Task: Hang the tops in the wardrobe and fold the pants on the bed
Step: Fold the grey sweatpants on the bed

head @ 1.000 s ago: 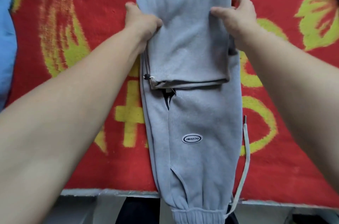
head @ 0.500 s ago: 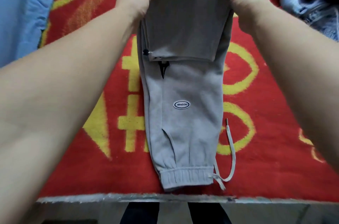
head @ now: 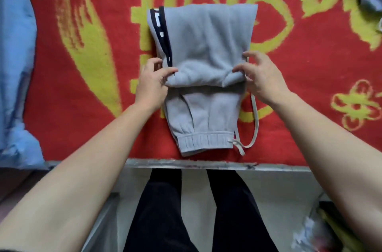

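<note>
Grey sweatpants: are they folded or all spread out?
Folded. The grey sweatpants lie doubled over on the red blanket, cuffed end sticking out; the left hand and right hand pinch the fold.

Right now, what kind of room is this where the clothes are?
Most likely a bedroom. The grey pants lie half folded on a red and yellow blanket spread over what looks like a bed, whose front edge shows, and a blue garment lies at the left.
</note>
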Motion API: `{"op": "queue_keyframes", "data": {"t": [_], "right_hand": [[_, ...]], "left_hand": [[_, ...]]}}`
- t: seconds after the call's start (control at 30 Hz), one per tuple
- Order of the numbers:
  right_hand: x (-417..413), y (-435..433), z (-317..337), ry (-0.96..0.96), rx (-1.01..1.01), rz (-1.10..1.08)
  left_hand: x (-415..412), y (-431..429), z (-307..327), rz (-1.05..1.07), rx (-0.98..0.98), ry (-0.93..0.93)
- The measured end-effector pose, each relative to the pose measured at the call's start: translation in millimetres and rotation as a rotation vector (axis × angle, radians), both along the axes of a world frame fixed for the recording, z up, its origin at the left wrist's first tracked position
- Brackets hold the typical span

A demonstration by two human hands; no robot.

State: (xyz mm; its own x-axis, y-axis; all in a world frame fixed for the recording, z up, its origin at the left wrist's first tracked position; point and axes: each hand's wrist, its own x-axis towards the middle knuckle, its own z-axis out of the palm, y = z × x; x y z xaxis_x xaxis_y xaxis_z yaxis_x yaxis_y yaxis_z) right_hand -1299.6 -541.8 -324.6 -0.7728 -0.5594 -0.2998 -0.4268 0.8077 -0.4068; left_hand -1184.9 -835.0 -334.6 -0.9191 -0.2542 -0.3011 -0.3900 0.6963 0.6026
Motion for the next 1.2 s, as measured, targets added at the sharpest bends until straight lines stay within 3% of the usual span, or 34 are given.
{"op": "queue_keyframes", "data": {"t": [0.1, 0.23, 0.33, 0.47, 0.53, 0.63, 0.7, 0.8, 0.87, 1.03, 1.2], "right_hand": [[15, 0, -7, -0.016, -0.004, -0.032], [16, -13, 3, 0.121, -0.148, -0.238], [13, -25, 6, 0.206, -0.132, -0.179], [18, -32, -17, -0.048, 0.289, 0.072], [17, -34, -27, -0.16, 0.327, 0.083], [9, -34, -27, -0.192, 0.294, 0.042], [3, -33, -18, -0.15, 0.182, -0.026], [-14, -38, -9, 0.152, -0.019, -0.119], [-30, -47, -7, 0.202, 0.06, -0.096], [-68, -57, -29, -0.105, 0.397, 0.071], [-90, -65, -24, -0.209, 0.318, 0.009]], "left_hand": [[14, 4, -5, -0.068, -0.012, -0.021], [1, 12, 10, 0.087, -0.152, 0.151], [-18, 21, 15, 0.065, -0.303, 0.19], [-30, 27, -9, -0.32, -0.357, -0.241], [-36, 25, -19, -0.377, -0.284, -0.403], [-47, 21, -16, -0.366, -0.211, -0.437], [-48, 19, -7, -0.357, -0.24, -0.379], [-58, 18, 2, -0.336, -0.441, -0.061], [-75, 14, 3, -0.379, -0.518, 0.009], [-123, 0, -16, -0.547, -0.459, -0.389], [-139, -5, -12, -0.517, -0.381, -0.352]]}}
